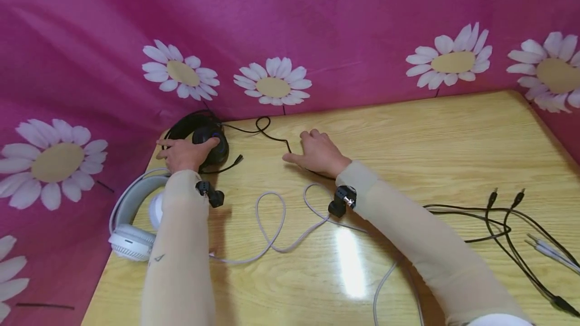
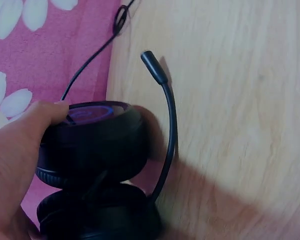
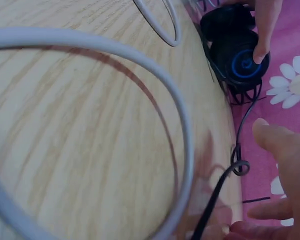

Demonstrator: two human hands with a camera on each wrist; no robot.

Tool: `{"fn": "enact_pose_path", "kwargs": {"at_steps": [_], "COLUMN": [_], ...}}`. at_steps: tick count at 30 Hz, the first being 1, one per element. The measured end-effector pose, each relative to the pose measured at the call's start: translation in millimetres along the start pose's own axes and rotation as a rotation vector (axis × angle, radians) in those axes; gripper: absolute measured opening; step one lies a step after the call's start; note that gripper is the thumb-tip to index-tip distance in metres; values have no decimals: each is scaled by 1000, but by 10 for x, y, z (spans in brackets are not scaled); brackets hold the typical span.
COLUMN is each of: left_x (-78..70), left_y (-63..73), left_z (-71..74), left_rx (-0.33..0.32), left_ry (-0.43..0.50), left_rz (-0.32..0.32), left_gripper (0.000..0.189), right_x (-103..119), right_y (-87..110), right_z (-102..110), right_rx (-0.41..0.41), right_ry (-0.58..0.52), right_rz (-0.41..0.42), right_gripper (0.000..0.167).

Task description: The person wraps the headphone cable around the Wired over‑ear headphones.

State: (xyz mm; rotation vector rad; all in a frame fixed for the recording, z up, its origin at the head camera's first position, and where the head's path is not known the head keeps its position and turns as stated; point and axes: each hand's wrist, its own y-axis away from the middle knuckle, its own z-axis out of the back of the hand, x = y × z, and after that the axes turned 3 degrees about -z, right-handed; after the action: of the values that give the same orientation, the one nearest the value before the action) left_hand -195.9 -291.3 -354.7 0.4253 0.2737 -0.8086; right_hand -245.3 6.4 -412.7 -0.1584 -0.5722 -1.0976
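A black headset (image 1: 220, 151) lies at the table's back left corner. My left hand (image 1: 186, 155) holds it, thumb on the outer face of one ear cup (image 2: 92, 145) and the other fingers over the far side. In the left wrist view, a blue ring glows on that cup and a microphone boom (image 2: 171, 135) sticks out beside it. My right hand (image 1: 322, 155) hovers or rests above the headset's black cable (image 1: 277, 139), fingers loosely bent and thumb apart. The right wrist view shows nothing between thumb and fingers (image 3: 270, 207).
White headphones (image 1: 131, 241) lie by my left forearm. Their pale cable (image 1: 284, 210) loops over the table (image 1: 453, 140) and under my right arm. Black cables with plugs (image 1: 503, 230) and pale plugs (image 1: 544, 246) lie at the right. A pink flowered cloth (image 1: 344, 29) hangs behind.
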Motion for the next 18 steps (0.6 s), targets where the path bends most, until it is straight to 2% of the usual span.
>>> {"fn": "enact_pose_path", "kwargs": {"at_steps": [4, 7, 12, 18], "left_x": [-21, -14, -6, 39], "left_y": [9, 16, 12, -26], "left_z": [17, 21, -51, -111], "left_rx": [5, 11, 4, -43], "left_ry": [-36, -21, 83, 200], "left_rz": [7, 16, 23, 33], "left_gripper": [140, 138, 135, 132], "right_x": [52, 99, 115, 119], "right_y": [-53, -69, -78, -70], "right_z": [-42, -67, -97, -72], "right_rx": [7, 4, -23, -82], "right_ry": [23, 38, 40, 11], "right_rz": [-13, -1, 29, 54], "right_gripper": [78, 67, 32, 28]}}
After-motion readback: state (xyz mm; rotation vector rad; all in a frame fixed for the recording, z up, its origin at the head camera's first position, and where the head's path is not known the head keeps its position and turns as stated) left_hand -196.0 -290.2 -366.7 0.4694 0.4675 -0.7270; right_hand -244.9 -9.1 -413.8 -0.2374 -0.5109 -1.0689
